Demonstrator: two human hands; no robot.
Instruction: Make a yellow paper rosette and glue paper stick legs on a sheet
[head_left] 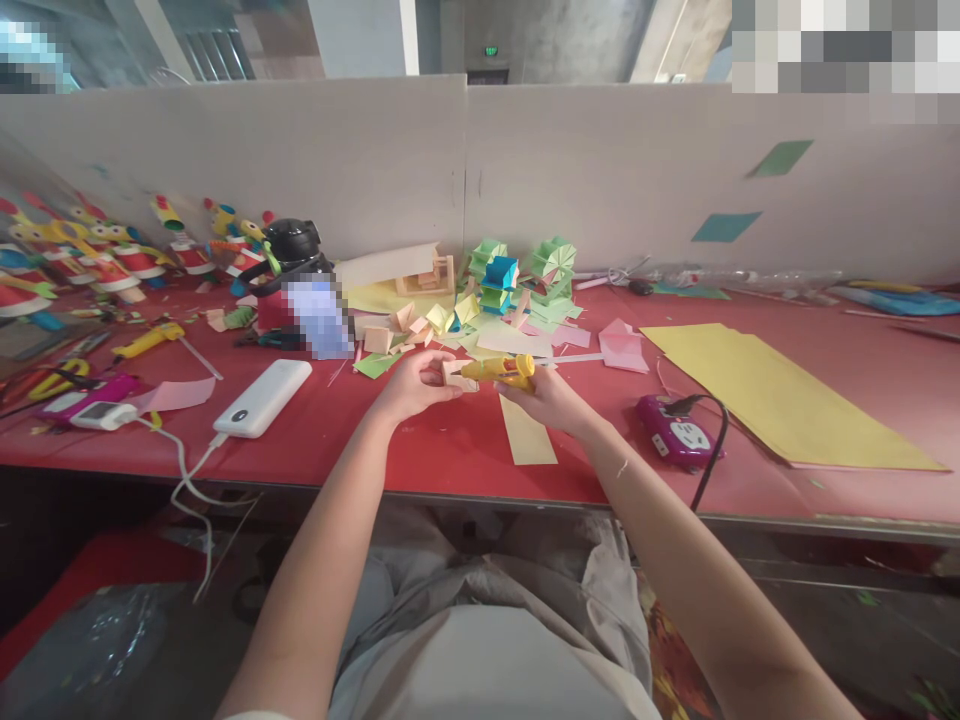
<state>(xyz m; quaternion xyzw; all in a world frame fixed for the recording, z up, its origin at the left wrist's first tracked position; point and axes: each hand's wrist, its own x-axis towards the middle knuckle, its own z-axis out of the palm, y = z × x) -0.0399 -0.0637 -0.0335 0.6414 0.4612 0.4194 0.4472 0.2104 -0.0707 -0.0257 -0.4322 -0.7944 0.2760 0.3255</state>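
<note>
My left hand (412, 385) pinches a small folded piece of tan paper (455, 374) above the red table (420, 450). My right hand (544, 398) grips a yellow glue gun (502, 369), its nozzle pointing left at the folded piece. A pale yellow paper strip (526, 432) lies on the table just under my hands. Behind them sits a pile of folded paper pieces (420, 325) in tan, yellow and green, with green and blue folded paper models (517, 270) further back.
A white power bank (262, 397) with a cable lies at the left, near a phone (101, 413). A purple power socket (679, 432) with a black cord sits right of my hands, beside large yellow sheets (780, 395). Colourful figures (90, 260), a black jug (292, 250) and another glue gun (150, 340) stand at the left.
</note>
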